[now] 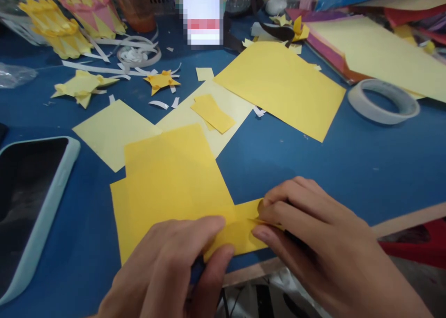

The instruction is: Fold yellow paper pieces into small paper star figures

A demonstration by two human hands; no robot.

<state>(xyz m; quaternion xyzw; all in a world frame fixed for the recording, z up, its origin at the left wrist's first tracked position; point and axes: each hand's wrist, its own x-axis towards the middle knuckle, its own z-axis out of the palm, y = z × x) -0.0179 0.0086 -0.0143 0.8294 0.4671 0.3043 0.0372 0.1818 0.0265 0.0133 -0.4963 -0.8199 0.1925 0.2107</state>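
Near the front edge of the blue table lies a folded strip of yellow paper (240,238). My left hand (174,257) grips its left end between thumb and fingers. At the right end, my right hand (306,225) pinches a raised flap of the same strip between thumb and index finger. Overlapping yellow sheets (167,178) lie flat just beyond my left hand. Behind them are pale yellow sheets (113,129), with small yellow pieces (213,113) on top of one. A larger yellow sheet (282,83) is farther back.
A phone (31,206) in a light blue case is at left, a tape roll (383,102) at right. Paper stars (162,81), white scraps and yellow and pink paper crafts (57,27) stand at back left. Stacked coloured paper (376,53) fills the back right.
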